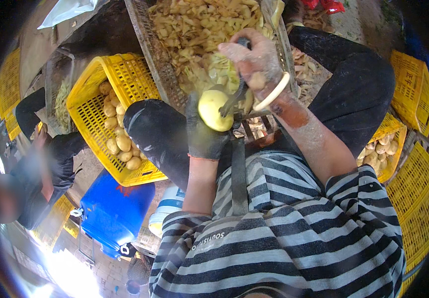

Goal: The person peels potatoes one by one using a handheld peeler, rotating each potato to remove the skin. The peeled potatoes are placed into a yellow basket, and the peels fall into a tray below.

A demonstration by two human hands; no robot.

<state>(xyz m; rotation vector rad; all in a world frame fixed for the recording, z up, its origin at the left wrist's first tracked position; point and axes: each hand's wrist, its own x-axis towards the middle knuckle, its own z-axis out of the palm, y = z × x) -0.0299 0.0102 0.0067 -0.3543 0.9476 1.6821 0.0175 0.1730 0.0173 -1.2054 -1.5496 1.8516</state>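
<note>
In a dark work glove with an orange cuff edge, my left hand [207, 143] holds a pale yellow, peeled-looking potato [213, 108]. My bare right hand [261, 63], with a cream bangle [275, 93] at the wrist, grips the dark handle of a peeler [241, 89]. The peeler's lower end rests against the potato's right side, or very close to it. Below both hands is a crate [151, 50] heaped with potato peelings [203, 29]. The glove and potato hide part of its near end.
A yellow plastic crate [88, 108] of potatoes [123, 143] tilts at my left, beside a blue barrel [114, 208] and a white bucket [168, 203]. More yellow crates [413, 93] stand at right, one holding potatoes [382, 151]. Another person [39, 178] sits at far left. Peelings [305, 67] litter the floor.
</note>
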